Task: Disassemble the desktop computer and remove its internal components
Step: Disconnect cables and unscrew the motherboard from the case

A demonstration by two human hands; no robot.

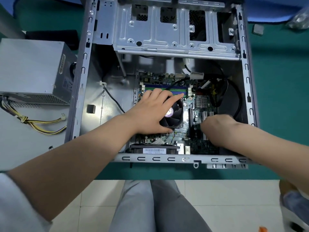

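Case [87, 67]: grey metal desktop chassis lying open on a green table [275, 84], side panel off, its near rim by the table's near edge.
Drive cage [167, 30]: bare stamped steel, spans the far part of the case.
Board [197, 138]: dark green motherboard flat on the case floor, right of centre; blue and green memory slots [160, 88] along its far edge, a small finned heatsink [201, 101] to the right.
Fan [173, 113]: black cooler fan with a purple hub label, sitting on the board, partly under the left hand.
Cables: a black cable [237, 101] loops along the case's right side; another runs across the bare floor at left.
PSU [31, 71]: grey power supply outside the case on the left, yellow and black wires [41, 124] trailing toward the near side.
Left hand [150, 109]: spread flat over the fan, fingers straight, index reaching toward the memory slots.
Right hand [217, 126]: down on the board's near right area, fingers curled under; blurred, so whether they grip anything cannot be told.
Hard to make out: a blurred small grey object [258, 29] and a bag-like shape [299, 19] on the far right of the table; the case's far end is cut off.
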